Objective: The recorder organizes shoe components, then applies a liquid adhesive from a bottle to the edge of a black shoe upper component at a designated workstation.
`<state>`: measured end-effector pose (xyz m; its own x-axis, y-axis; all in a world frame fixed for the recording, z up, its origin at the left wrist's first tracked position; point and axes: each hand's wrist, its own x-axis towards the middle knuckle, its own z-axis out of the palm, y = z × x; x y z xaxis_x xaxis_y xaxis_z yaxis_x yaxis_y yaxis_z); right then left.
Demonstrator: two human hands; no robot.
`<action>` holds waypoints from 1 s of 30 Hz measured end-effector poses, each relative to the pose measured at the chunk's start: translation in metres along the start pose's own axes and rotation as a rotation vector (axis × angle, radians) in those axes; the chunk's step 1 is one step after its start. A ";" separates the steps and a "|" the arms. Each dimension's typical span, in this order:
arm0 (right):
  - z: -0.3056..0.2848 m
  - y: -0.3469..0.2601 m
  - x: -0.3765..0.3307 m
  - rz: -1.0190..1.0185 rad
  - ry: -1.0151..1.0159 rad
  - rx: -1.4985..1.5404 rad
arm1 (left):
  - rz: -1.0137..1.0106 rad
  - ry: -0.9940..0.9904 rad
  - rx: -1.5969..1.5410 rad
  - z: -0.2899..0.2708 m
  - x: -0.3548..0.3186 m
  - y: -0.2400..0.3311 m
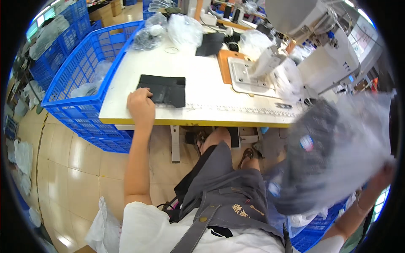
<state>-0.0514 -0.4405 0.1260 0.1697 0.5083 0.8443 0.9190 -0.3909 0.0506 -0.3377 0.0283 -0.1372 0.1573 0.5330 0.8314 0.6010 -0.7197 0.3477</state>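
A flat black fabric piece (pixel 166 90) with a folded top edge lies on the white table. My left hand (pixel 142 103) is at its left edge, fingers curled onto the cloth. Off the table's right end, a clear plastic bag (pixel 367 126) with dark fabric pieces (pixel 310 152) inside hangs in the air, smeared by motion. My right hand (pixel 382 176) grips the bag at its outer side; its fingers are blurred.
The white sewing table (pixel 198 80) has a yellow front edge and a printed ruler strip. A sewing machine (pixel 265 67) stands at the right. A blue crate (pixel 84 101) adjoins the left side; another blue crate (pixel 314 232) is low at right. Plastic bags (pixel 184 30) lie at the back.
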 end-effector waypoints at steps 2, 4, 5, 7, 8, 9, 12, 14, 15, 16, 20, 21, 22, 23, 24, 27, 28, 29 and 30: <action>0.090 -0.050 0.073 -0.049 -0.027 0.303 | -0.106 -0.019 0.007 0.000 -0.011 -0.011; 0.118 -0.055 0.123 -0.122 -0.044 0.549 | -0.115 0.076 -0.002 0.002 -0.015 -0.019; 0.158 -0.106 0.146 0.313 0.141 0.985 | -0.133 0.052 0.005 0.002 -0.013 -0.017; 0.208 -0.168 0.183 0.581 0.084 1.122 | -0.168 0.015 0.025 0.003 -0.016 -0.022; 0.236 -0.153 0.213 0.602 0.016 1.090 | -0.155 0.030 0.007 0.008 -0.011 -0.014; 0.260 -0.141 0.235 0.631 -0.067 1.072 | -0.178 0.010 -0.003 0.010 -0.009 -0.010; 0.290 -0.207 0.251 0.368 -0.002 1.210 | -0.203 -0.021 0.034 0.007 -0.012 -0.014; 0.303 -0.224 0.277 0.270 0.040 1.173 | -0.168 -0.032 0.024 0.006 -0.010 -0.009; 0.305 -0.230 0.279 0.274 0.038 1.182 | -0.167 -0.026 0.031 0.006 -0.009 -0.009; 0.303 -0.243 0.274 0.152 -0.026 0.937 | -0.170 -0.029 0.050 0.002 -0.010 -0.014; 0.331 -0.253 0.221 -0.361 -0.214 0.478 | -0.219 -0.030 -0.023 0.002 -0.007 -0.010; 0.345 -0.248 0.202 -0.455 -0.194 0.613 | -0.285 -0.038 -0.075 0.001 -0.003 -0.007; 0.344 -0.250 0.191 -0.413 -0.494 0.599 | -0.307 -0.052 -0.112 -0.004 -0.003 -0.009; 0.344 -0.246 0.183 -0.378 -0.604 0.665 | -0.295 0.010 -0.112 -0.004 -0.002 -0.006; 0.345 -0.241 0.177 -0.341 -0.714 0.731 | -0.283 0.072 -0.111 -0.005 0.001 -0.003; 0.342 -0.223 0.166 -0.364 -0.584 1.023 | -0.108 0.131 -0.220 -0.019 0.021 0.004; 0.344 -0.215 0.165 -0.356 -0.581 1.031 | -0.102 0.123 -0.215 -0.017 0.022 0.007; 0.346 -0.206 0.164 -0.396 -0.564 0.989 | -0.148 0.118 -0.374 -0.016 0.021 0.011; 0.348 -0.196 0.163 -0.435 -0.547 0.946 | -0.194 0.112 -0.532 -0.016 0.020 0.015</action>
<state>-0.0805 -0.0138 0.0675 -0.3052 0.8101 0.5006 0.7962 0.5054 -0.3325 -0.3386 0.0212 -0.1085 -0.0181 0.6480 0.7614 0.1290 -0.7536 0.6445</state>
